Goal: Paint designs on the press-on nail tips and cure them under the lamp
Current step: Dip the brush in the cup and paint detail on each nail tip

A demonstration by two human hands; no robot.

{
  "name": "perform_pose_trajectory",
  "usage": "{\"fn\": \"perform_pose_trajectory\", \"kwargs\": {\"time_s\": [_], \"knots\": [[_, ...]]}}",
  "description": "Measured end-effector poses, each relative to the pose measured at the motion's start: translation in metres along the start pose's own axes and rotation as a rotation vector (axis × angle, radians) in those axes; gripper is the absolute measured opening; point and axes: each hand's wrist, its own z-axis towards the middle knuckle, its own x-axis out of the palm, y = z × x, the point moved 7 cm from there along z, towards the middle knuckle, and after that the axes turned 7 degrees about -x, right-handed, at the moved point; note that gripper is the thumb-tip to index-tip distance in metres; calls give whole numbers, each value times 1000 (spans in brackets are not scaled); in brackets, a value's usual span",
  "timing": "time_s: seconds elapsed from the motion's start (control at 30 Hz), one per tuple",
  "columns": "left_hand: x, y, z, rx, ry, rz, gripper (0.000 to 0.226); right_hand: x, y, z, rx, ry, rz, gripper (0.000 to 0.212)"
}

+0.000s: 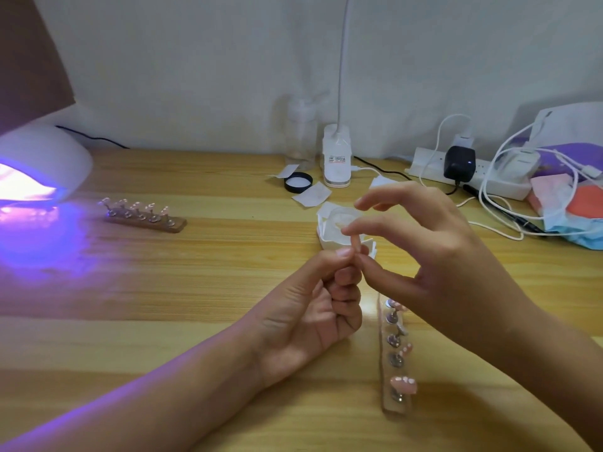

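Fingers, left hand point(321, 308): curled, pinching nail tip point(356, 244)
Fingers, right hand point(437, 256): pinching same tip
Lamp point(42, 158): lit, left edge of worktop point(195, 265)

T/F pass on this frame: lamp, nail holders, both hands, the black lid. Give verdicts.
1. The curing lamp is glowing purple. True.
2. Both holders sit inside the lamp. False: one holder lies outside beside it, and the other holder lies near the right hand.
3. The left hand pinches a nail tip. True.
4. The right hand holds a brush. False: no brush; its thumb and forefinger pinch the nail tip.
5. The black lid is on the bottle. False: it lies loose beside it.
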Motion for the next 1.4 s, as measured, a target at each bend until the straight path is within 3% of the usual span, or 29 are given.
{"fn": "perform_pose_trajectory", "kwargs": {"time_s": [0.1,0.17,0.27,0.37,0.43,0.6,0.8,0.9,1.0,1.23,1.4], "knots": [[1,-2,-1,26,-8,27,9,-4,-2,-1,18,4,46,19],[-3,-9,-3,121,-94,164,6,-10,-8,-4,35,17,83,23],[-9,-25,-13,325,-287,758,9,-20,-26,-19,104,62,138,23],[0,-18,-15,404,-276,1338,9,-25,-46,-40,208,100,207,24],[4,-8,-14,402,-234,1509,10,-22,-52,-49,243,160,242,27],[4,0,-11,365,-235,1528,19,-16,-43,-45,129,321,231,24],[7,3,-7,360,-286,1568,21,-23,-31,-34,15,381,139,23],[3,2,-4,284,-297,1439,8,-27,-31,-33,18,380,127,27],[2,0,-4,225,-260,1252,9,-28,-33,-33,47,367,149,24],[-4,-17,-12,361,-306,888,7,-31,-33,-33,104,296,163,27],[-1,-15,-11,360,-277,936,6,-25,-28,-32,114,260,160,24]]}}
